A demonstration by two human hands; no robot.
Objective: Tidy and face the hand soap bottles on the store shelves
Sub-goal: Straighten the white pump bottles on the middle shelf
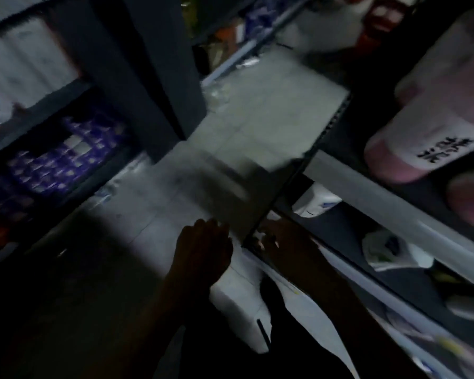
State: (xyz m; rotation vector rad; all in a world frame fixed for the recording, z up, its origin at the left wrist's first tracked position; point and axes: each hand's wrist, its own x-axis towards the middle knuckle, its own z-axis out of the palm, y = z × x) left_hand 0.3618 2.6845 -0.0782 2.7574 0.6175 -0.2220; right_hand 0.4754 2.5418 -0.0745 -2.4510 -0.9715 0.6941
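Our left hand (203,242) hovers flat, fingers relaxed, empty; our right hand (274,236) sits at the shelf (389,203) corner, grasp indiscernible. Pink bottle (422,132) bears a white, black-lettered label.

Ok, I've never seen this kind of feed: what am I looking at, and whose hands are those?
There is only one picture, from a camera worn on a person's head, tilted and blurred in dim light. No machine: the two bare hands are that person's. The left hand hangs over the grey floor, fingers relaxed, holding nothing. The right hand is at the corner of the shelf on the right; whether it grips the edge is too blurred to tell. On that shelf stand pink-and-white bottles. Across the aisle are white packs and purple packs.
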